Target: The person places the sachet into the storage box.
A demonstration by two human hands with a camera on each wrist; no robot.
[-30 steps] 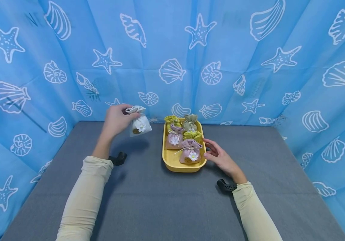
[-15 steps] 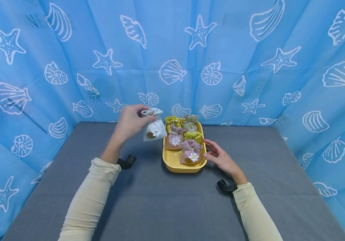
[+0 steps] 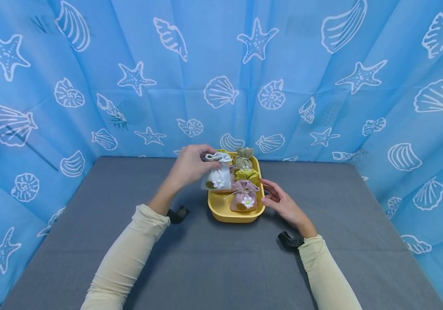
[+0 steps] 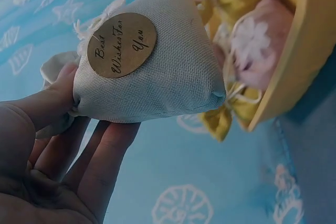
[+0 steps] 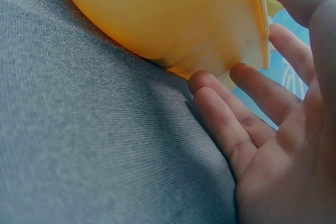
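My left hand [image 3: 191,165] pinches a white drawstring pouch [image 3: 217,178] by its gathered neck, holding it over the left side of a yellow tray [image 3: 234,218]. The pouch bears a white flower, and its round gold label [image 4: 122,45] reads "Best Wishes For You" in the left wrist view. In the tray, a pink pouch [image 3: 244,198] stands at the front, with a mustard pouch [image 3: 247,174] and an olive pouch [image 3: 243,160] behind it. The white pouch partly hides others. My right hand [image 3: 283,206] rests its loosely extended fingers [image 5: 220,116] against the tray's right side.
A grey cloth [image 3: 221,267] covers the table under the tray. Behind it and along both sides hangs a blue curtain [image 3: 190,38] printed with shells and starfish. Dark wrist mounts [image 3: 179,214] sit below both hands.
My left hand has carried the white pouch rightward and a little down, from beside the tray to over its left part. The right hand and the tray stay in place.
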